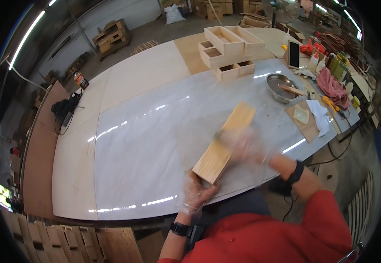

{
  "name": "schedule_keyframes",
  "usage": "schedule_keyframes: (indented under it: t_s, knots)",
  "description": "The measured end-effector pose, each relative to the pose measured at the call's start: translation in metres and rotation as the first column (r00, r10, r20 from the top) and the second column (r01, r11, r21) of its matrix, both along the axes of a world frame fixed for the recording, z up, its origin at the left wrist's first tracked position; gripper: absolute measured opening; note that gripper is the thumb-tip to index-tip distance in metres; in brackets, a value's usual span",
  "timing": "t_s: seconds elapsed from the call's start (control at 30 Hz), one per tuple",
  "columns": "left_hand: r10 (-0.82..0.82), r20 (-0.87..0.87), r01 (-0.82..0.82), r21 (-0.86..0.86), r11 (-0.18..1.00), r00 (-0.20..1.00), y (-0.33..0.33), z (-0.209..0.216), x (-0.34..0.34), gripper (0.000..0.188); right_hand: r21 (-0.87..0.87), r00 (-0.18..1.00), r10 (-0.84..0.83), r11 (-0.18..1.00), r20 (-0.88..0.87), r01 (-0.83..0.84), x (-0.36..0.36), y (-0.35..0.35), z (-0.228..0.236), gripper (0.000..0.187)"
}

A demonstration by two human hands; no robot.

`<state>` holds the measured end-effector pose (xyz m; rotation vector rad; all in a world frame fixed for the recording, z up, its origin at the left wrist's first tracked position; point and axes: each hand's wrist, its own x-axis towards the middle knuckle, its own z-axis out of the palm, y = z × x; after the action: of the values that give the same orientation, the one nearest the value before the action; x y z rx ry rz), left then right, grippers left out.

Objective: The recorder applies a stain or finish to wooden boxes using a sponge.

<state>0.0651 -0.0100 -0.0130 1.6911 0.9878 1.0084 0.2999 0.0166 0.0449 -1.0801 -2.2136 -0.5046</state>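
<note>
A long, pale yellow wooden piece (pixel 212 163), shaped like a narrow box, is held slanting over the table near its front edge. My left hand (pixel 198 191), in a clear plastic glove, is closed round its near end. On the upper face, around the middle, lies my right hand (pixel 244 143), also gloved and smeared by motion. Something greenish shows at its fingers, too blurred to name. A round metal bowl (pixel 282 87) with a wooden-handled tool (pixel 291 90) across it stands to the right.
Several pale wooden boxes (pixel 225 44) are stacked at the back. Along the right lie a pink cloth (pixel 332 87), a white cloth (pixel 319 116), a yellow-handled tool (pixel 329 103), bottles (pixel 321 64) and a propped phone (pixel 293 54). Plastic sheeting (pixel 138 149) covers the table. A can (pixel 81 80) stands far left.
</note>
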Motion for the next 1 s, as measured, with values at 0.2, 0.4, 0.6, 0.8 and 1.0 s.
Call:
schedule_keyframes:
  t_s: [0.2,0.4,0.6,0.8,1.0]
  knots:
    - [-0.067,-0.096,0.092,0.280,0.956,0.993,0.012,-0.012,-0.011,0.070,-0.351,0.991,0.125,0.927,-0.038,-0.131,-0.066,-0.029,0.044,0.017]
    - [-0.033,-0.236,0.101,0.282,0.954,0.971,0.000,-0.005,-0.014,0.069,-0.279,0.994,0.104,0.954,-0.028,-0.107,-0.046,-0.024,0.039,0.012]
    - [0.068,-0.160,-0.042,0.161,0.986,0.985,0.001,0.002,-0.005,0.069,-0.370,0.967,0.239,0.894,-0.084,-0.253,-0.080,-0.031,0.059,0.030]
    - [0.040,-0.245,-0.012,0.116,0.993,0.969,-0.001,0.002,-0.012,0.077,-0.521,0.968,0.214,0.816,-0.131,-0.251,-0.074,-0.054,0.072,0.026]
    - [0.000,-0.285,0.146,0.491,0.859,0.958,0.014,-0.039,-0.013,0.067,-0.475,0.982,0.189,0.864,-0.005,-0.169,-0.101,-0.050,0.064,0.026]
